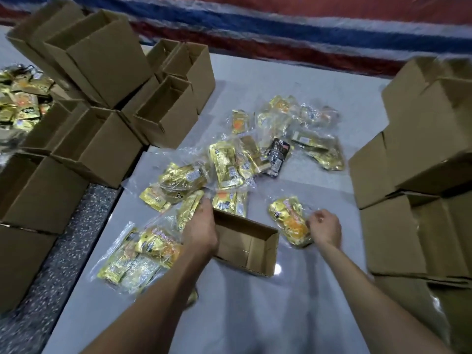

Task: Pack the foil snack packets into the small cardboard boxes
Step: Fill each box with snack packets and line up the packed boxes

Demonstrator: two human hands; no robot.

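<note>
Right grip (325, 227) pinches the clear wrap at the near edge of a gold packet (288, 218), fingers curled tight. Left grip (200, 226) is curled over the far-left corner of the open box (264, 247) and holds it on the worktop (255, 315). Packet sits just beside the box at its 3 o'clock. Can't tell if it's lifted or resting. Box inside shows bare cardboard, so nothing packed in it yet.

Step in hand, I'd say: get that packet into the box. To do it well:
- Lift by the wrap, but get fingers under the foil too. Film alone is slippery & may slide.
- Bring it over the right wall and lay it flat, long side along the box.
- Keep left grip down so the light box doesn't skid or tip.

Around:
- Loose wrapped packets (224, 169) at 12 o'clock, touching the box's far side, w/ one black packet (278, 157) among them.
- More bagged packets (143, 254) at 9 o'clock, partly under the left forearm. Wrap may snag the arm.
- Box stacks at 10 (102, 60) & 3 o'clock (421, 149). The right stack is near the right elbow, so there's little swing room.
</note>
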